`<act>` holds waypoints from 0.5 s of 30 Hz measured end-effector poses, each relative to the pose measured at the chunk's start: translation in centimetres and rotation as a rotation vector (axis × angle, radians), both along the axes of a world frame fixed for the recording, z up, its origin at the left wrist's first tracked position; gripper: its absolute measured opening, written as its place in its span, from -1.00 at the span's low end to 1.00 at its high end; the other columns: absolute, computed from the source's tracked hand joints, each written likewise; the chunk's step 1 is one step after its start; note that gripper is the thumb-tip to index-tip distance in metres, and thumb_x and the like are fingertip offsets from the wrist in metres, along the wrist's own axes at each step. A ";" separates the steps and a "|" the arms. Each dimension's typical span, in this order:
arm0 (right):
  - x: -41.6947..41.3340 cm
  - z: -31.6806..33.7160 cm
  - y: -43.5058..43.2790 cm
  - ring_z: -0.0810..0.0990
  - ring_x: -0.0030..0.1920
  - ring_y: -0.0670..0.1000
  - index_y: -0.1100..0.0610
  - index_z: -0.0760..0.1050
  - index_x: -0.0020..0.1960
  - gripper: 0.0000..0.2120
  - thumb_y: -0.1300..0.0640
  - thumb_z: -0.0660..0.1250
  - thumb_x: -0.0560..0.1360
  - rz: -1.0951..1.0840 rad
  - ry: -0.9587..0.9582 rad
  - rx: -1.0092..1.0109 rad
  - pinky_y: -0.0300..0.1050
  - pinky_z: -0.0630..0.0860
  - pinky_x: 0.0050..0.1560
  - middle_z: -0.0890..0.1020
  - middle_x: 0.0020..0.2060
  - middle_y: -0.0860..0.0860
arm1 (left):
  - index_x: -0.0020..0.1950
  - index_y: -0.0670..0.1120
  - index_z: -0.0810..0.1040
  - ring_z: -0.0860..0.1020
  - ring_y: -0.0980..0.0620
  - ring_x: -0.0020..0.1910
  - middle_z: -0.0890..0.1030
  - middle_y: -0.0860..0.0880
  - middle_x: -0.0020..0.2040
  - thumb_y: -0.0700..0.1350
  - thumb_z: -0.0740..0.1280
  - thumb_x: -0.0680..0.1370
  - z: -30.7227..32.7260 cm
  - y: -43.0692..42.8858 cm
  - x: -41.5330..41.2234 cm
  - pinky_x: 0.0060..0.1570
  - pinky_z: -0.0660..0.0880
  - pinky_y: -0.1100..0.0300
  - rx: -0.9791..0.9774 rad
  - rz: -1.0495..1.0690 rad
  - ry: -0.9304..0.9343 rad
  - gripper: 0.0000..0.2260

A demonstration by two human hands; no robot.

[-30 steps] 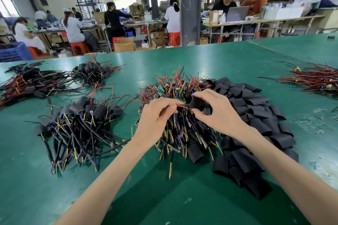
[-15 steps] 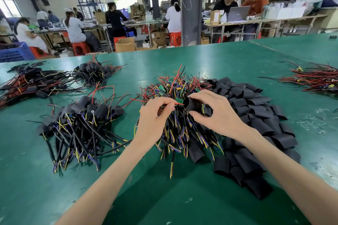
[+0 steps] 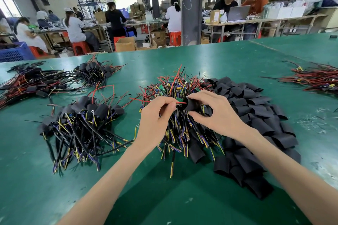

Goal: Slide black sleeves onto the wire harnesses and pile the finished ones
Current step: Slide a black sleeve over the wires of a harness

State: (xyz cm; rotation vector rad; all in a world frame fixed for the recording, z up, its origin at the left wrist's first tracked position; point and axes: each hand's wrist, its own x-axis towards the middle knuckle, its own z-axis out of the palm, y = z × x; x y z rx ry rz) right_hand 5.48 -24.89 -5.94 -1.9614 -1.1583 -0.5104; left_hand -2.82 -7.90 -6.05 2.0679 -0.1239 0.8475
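Observation:
My left hand (image 3: pixel 155 118) pinches the red wire end of a wire harness (image 3: pixel 180 103) over the middle heap of bare harnesses (image 3: pixel 175 129). My right hand (image 3: pixel 217 113) holds a black sleeve (image 3: pixel 192 105) with its open mouth facing the red wire tips. The wire tips sit right at the sleeve's mouth. A heap of loose black sleeves (image 3: pixel 256 115) lies under and to the right of my right hand. A pile of sleeved harnesses (image 3: pixel 82 122) lies to the left of my left hand.
More sleeved harnesses (image 3: pixel 93 73) and a dark wire bundle (image 3: pixel 27 84) lie at the far left of the green table (image 3: pixel 164 197). Red wire bundles (image 3: pixel 316 78) lie at the far right. People work at benches beyond the table's far edge.
My two hands have come closer together, bringing the red wire tips up to the sleeve's mouth. The heaps on the table have not moved.

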 end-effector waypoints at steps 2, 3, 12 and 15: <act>-0.1 0.1 0.0 0.52 -0.05 -0.15 0.17 0.55 0.16 -0.66 0.23 0.46 0.40 0.008 0.003 0.015 -0.24 0.45 0.08 0.59 -0.02 -0.04 | -0.03 -0.10 0.62 0.52 0.09 -0.14 0.61 0.04 -0.14 -0.25 0.31 0.56 -0.1 0.1 0.1 -0.10 0.38 0.36 0.091 0.037 -0.022 -0.89; -0.1 0.1 0.0 0.51 -0.05 -0.16 0.17 0.56 0.16 -0.67 0.24 0.46 0.40 0.008 0.003 0.016 -0.27 0.43 0.07 0.59 -0.02 -0.04 | -0.03 -0.12 0.62 0.51 0.10 -0.15 0.61 0.04 -0.13 -0.25 0.32 0.55 -0.1 0.2 0.1 -0.09 0.38 0.33 0.142 0.055 -0.039 -0.90; -0.6 -0.3 0.6 0.56 -0.02 -0.03 0.20 0.57 0.15 -0.68 0.22 0.45 0.41 0.040 -0.081 -0.026 -0.10 0.47 0.10 0.60 0.00 0.02 | -0.03 -0.18 0.48 0.38 0.14 -0.11 0.46 -0.02 -0.06 -0.31 0.21 0.54 -1.0 0.3 0.5 -0.02 0.32 0.34 0.390 0.037 -0.118 -0.91; -0.8 -0.6 0.9 0.58 -0.05 0.00 0.22 0.58 0.11 -0.73 0.22 0.44 0.42 0.038 -0.142 -0.037 -0.05 0.50 0.06 0.61 -0.04 0.03 | 0.05 -0.17 0.39 0.32 0.28 -0.07 0.36 -0.01 -0.01 -0.36 0.13 0.51 -1.2 0.1 0.5 0.05 0.24 0.51 0.349 -0.013 -0.106 -0.82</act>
